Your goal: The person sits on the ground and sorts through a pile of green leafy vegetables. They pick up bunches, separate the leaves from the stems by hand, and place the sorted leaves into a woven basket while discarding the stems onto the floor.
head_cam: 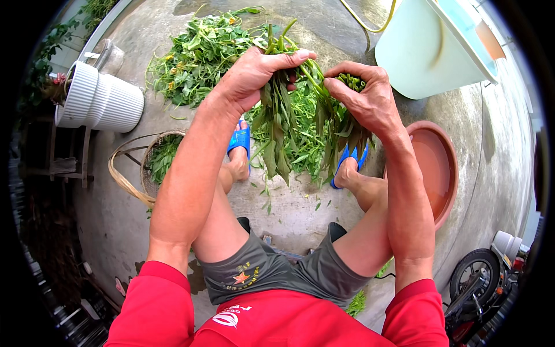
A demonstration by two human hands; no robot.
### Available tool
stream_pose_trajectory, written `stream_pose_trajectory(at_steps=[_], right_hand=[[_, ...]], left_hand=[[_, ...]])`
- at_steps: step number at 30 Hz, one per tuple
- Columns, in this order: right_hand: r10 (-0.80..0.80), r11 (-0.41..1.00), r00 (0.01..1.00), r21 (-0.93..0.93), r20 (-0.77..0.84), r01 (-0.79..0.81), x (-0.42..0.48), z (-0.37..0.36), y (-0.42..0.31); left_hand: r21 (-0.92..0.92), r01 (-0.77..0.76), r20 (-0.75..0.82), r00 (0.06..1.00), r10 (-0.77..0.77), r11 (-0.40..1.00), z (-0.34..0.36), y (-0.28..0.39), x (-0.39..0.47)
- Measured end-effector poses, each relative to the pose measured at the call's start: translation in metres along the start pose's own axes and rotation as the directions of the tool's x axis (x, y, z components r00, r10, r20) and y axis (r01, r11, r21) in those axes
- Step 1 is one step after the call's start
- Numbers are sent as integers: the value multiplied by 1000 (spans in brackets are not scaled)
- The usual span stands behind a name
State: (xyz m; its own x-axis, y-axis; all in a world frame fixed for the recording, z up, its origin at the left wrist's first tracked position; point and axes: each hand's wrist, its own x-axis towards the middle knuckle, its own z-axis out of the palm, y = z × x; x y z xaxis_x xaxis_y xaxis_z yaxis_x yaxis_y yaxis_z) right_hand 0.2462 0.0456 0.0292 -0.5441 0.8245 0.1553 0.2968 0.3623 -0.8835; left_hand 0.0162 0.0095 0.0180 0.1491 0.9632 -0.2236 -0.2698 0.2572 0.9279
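My left hand (256,76) grips a bunch of long-stemmed leafy greens (276,130), probably water spinach, with the stems up and the leaves hanging. In my right hand (370,97) is a second bunch of greens (347,126), its hollow stem ends packed together at the top. My right thumb and forefinger pinch at a green stem (313,77) that runs between the two bunches. Below both hands, a heap of loose green leaves and shoots (303,149) lies on the concrete between my feet.
A pile of leafy vines with yellow flowers (204,56) lies beyond. At left stand a wicker basket (149,173) of greens and a white ribbed pot (102,99). A pale plastic tub (416,56), a terracotta-coloured basin (433,165) of water and a motorbike (477,282) are at right.
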Motion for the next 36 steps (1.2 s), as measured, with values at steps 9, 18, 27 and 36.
stream_pose_trajectory(at_steps=[9,18,27,36], right_hand=[[266,942,954,246,-136,-228,5,-12,8],[345,875,912,429,-223,-226,10,-10,15],[357,837,839,539,-410,-93,15,-56,46],[203,884,947,463,-250,-67,0,-68,20]], left_hand=[[143,-8,-82,996,20,990,5,-8,3],[111,-17,-75,997,26,994,17,-7,6],[77,-84,-145,985,95,993,-3,-1,0],[58,-69,-179,981,78,996,-11,3,-2]])
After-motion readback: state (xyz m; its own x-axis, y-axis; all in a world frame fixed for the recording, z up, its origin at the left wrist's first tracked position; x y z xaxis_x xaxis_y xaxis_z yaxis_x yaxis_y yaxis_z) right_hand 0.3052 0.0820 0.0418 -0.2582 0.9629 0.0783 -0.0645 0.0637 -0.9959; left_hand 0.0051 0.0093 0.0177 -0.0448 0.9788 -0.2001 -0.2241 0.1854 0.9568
